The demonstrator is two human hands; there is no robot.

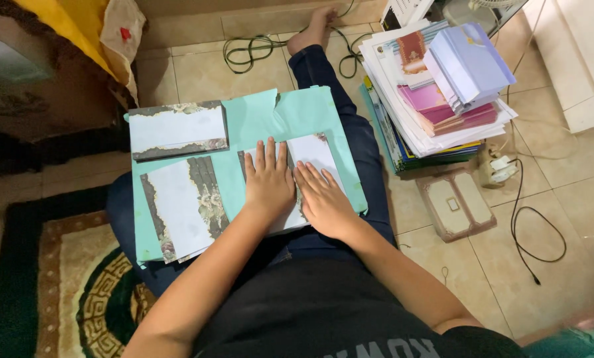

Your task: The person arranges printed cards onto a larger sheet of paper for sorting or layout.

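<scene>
Teal paper, a large sheet with a tear at its far edge, lies across the lap of a person sitting on a tiled floor, serving as a work surface. Both hands press flat on a white card with a dark floral border, which lies at the centre of the sheet. The left hand lies palm down with fingers slightly spread, pointing toward twelve o'clock. The right hand lies just beside it at three o'clock, touching or nearly touching it, fingers straight and close together, angled toward eleven o'clock. Neither hand pinches anything; both simply flatten the card. At nine o'clock from the hands lies a stack of similar cards, fanned a little, white with dark flowered edges. Beyond it, at about ten o'clock, another card of the same kind lies crosswise on the teal sheet. At two o'clock, on the floor beside the outstretched leg in dark jeans, stands a tall pile of papers and envelopes in white, pink and pale blue. A black cable trails over the tiles at three o'clock. A patterned rug in green and cream lies at eight o'clock.
</scene>
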